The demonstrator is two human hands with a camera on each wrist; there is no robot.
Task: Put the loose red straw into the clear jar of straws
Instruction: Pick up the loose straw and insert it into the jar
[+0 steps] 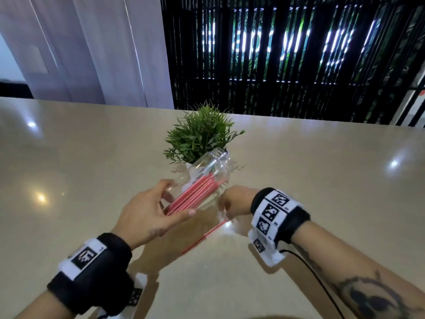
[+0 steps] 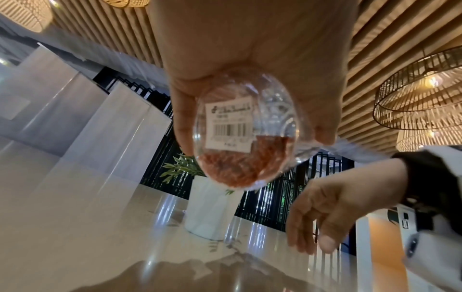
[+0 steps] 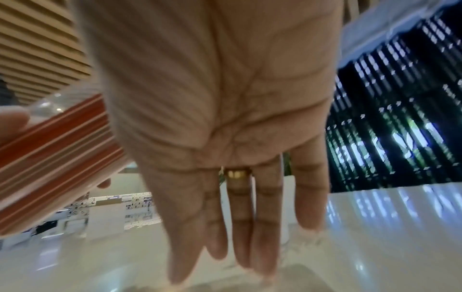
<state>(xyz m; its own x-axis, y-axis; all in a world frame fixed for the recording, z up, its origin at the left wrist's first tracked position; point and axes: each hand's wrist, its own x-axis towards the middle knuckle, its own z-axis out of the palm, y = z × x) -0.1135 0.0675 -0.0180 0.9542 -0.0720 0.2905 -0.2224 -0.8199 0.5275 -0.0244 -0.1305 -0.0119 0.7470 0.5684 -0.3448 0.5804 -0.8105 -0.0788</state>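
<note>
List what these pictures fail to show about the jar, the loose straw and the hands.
- Jar mouth: head view, blurred glare against the plant.
- Loose straw far end: head view, hidden under the right hand.
- Label text: left wrist view, blurred.

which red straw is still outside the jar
The single red straw lying on the table below the right hand; the others are bundled inside the clear jar gripped by the left hand.

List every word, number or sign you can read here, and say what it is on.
Sticker on the jar base: barcode and print, too blurred to read.
Lit sign behind the black slats: letters broken up, unreadable.
Wristbands: square coded markers; tiny characters beside them, too small to read.
</note>
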